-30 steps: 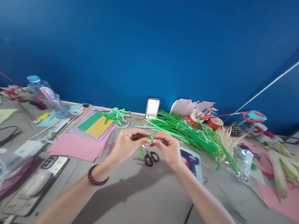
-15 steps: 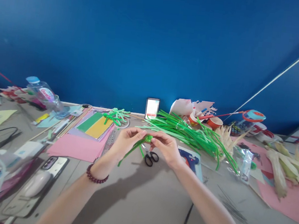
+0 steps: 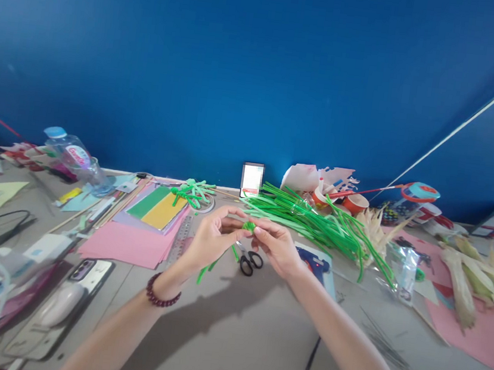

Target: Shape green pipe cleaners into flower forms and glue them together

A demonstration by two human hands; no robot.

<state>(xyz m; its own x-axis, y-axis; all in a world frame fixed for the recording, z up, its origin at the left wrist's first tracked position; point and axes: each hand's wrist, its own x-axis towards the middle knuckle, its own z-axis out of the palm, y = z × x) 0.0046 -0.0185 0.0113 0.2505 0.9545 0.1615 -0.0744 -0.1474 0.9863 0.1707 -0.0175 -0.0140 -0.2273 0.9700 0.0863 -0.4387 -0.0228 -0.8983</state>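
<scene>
Between my two hands is a bunched green pipe cleaner (image 3: pixel 248 226), with loose green ends hanging below my left hand. My left hand (image 3: pixel 216 235) is closed on its left side, thumb and fingers pinching it. From the right, my right hand (image 3: pixel 279 246) pinches the same bundle between thumb and fingertips. Black-handled scissors (image 3: pixel 250 263) lie on the table just beneath the hands, their blades partly hidden. Behind and to the right spreads a large pile of green pipe cleaners (image 3: pixel 314 220).
A glue gun (image 3: pixel 316 264) lies right of my right hand. Coloured paper sheets (image 3: pixel 132 243), a ruler (image 3: pixel 181 237) and a bundle of twisted green pieces (image 3: pixel 194 192) are at left. A lit phone (image 3: pixel 252 179) stands against the blue wall. Dried husks (image 3: pixel 465 278) lie far right.
My left hand has turned and shifted its fingers around the green bundle, and the hanging ends have swung slightly right. My right hand keeps its pinch almost in place.
</scene>
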